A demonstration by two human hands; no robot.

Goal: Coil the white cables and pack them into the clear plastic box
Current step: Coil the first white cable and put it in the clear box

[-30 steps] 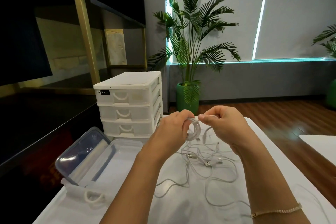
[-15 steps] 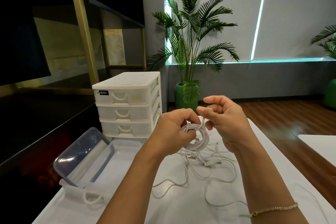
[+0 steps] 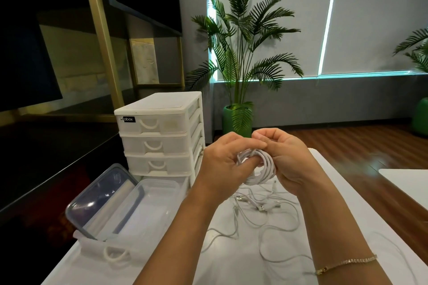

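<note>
Coiled cable (image 3: 261,169) gripped by left hand (image 3: 222,164) and right hand (image 3: 289,162); clear box (image 3: 148,206) open

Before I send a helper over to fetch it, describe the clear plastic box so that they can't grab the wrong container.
Find the white drawer unit at the far left of the white table. Right in front of it lies the clear plastic box, open, its lid propped at its left edge. Unlike the tall, opaque drawers, it is low and see-through.
</note>
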